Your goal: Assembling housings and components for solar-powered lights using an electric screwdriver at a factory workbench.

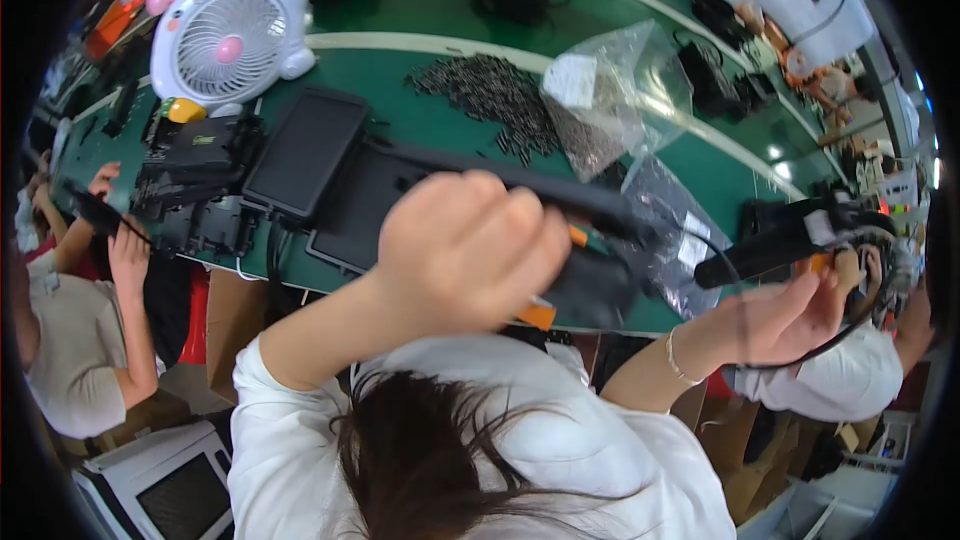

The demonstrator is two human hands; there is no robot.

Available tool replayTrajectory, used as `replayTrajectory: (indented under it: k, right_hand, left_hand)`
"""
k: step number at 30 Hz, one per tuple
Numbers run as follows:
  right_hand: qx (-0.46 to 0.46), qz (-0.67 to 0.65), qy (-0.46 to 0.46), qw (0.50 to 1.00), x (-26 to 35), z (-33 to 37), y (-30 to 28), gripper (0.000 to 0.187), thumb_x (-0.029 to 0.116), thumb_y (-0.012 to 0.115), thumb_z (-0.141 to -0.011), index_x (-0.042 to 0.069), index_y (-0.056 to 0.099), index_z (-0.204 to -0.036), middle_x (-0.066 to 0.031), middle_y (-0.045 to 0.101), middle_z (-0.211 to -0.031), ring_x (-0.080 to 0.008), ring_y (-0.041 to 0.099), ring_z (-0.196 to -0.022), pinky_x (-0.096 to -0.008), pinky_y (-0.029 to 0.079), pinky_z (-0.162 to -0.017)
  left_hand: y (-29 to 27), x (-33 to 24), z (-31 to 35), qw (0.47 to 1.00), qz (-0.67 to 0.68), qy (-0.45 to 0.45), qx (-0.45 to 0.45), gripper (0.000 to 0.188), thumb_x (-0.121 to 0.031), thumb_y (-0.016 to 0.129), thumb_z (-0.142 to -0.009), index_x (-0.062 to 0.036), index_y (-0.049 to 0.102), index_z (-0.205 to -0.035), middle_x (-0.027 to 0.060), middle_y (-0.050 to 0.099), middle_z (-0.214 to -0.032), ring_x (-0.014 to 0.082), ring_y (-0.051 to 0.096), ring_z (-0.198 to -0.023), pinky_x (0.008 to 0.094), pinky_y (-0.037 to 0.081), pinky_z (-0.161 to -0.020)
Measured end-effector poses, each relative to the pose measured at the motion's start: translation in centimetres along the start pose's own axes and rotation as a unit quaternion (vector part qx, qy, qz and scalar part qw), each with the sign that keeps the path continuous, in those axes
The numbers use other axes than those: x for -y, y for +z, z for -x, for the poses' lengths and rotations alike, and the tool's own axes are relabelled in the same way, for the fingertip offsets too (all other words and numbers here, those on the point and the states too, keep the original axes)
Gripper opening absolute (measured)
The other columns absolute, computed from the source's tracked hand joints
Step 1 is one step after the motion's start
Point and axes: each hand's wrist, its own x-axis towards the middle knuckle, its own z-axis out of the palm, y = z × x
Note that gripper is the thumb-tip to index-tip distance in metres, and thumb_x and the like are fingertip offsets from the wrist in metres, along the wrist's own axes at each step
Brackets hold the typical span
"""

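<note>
My left hand [470,250] is closed in a fist over the middle of the bench, slightly blurred. Beneath it passes a long black plastic part [580,198], its right end smeared by motion; the fist hides whatever the fingers hold. Further right, my right hand [785,322] has its fingers drawn together, and what lies between them is too small to make out. A thin black cable [742,325] loops around that hand. Just above it is a dark elongated device [765,245]. To the left of my fist stands a black rectangular screen-like unit [308,152].
Many small black pieces [485,95] are heaped on the green bench [400,70], beside clear plastic bags [610,90]. A white-and-pink fan [230,35] stands far left above black housings [205,155]. Co-workers sit at the left [85,330] and right [835,370].
</note>
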Motion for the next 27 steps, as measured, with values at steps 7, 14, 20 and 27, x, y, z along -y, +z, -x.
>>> replayTrajectory:
  k: [7, 14, 20, 27]
  right_hand:
    - [0.657, -0.184, 0.449, 0.577, 5.0, 6.1, 4.3, 0.030, 0.024, 0.042, -0.093, -0.002, 0.057, -0.095, -0.0075, 0.057, -0.090, -0.0144, 0.052, -0.081, -0.0263, 0.041, -0.075]
    - [0.293, -0.144, 0.493, 0.806, -4.3, 4.2, 1.8, 0.028, 0.027, 0.051, -0.090, -0.001, 0.056, -0.094, -0.0059, 0.057, -0.075, -0.0117, 0.053, -0.063, -0.0228, 0.042, -0.054]
    - [0.671, -0.267, 0.490, 0.489, 7.9, 6.7, 9.7, 0.031, 0.026, 0.043, -0.090, 0.004, 0.055, -0.107, -0.0099, 0.059, -0.101, -0.0165, 0.055, -0.083, -0.0245, 0.042, -0.080]
    - [0.575, -0.392, 0.521, 0.494, 2.5, 5.7, 7.4, 0.097, 0.032, 0.077, -0.060, -0.008, 0.029, -0.133, -0.0177, 0.049, -0.121, -0.0237, 0.047, -0.115, -0.0340, 0.034, -0.098]
  left_hand:
    - [-1.7, -4.0, -1.4, 0.945, 0.324, 0.037, -0.024, 0.009, -0.011, 0.059, -0.066, -0.0053, 0.056, -0.073, 0.0013, 0.049, -0.066, 0.0130, 0.049, -0.055, 0.0232, 0.041, -0.047]
    - [-6.5, 1.8, 0.1, 0.970, 0.132, -0.032, 0.203, 0.016, -0.015, 0.061, -0.057, -0.0110, 0.054, -0.071, -0.0043, 0.042, -0.059, 0.0089, 0.046, -0.050, 0.0217, 0.035, -0.042]
    - [-3.1, -0.7, -0.8, 0.975, 0.221, -0.002, -0.034, 0.011, -0.011, 0.061, -0.061, -0.0110, 0.054, -0.070, 0.0020, 0.058, -0.099, 0.0232, 0.057, -0.091, 0.0369, 0.047, -0.079]
    - [-2.5, 4.4, 1.2, 0.973, 0.099, -0.169, 0.120, 0.022, -0.007, 0.064, -0.056, -0.0021, 0.053, -0.074, 0.0132, 0.057, -0.099, 0.0285, 0.059, -0.080, 0.0379, 0.048, -0.068]
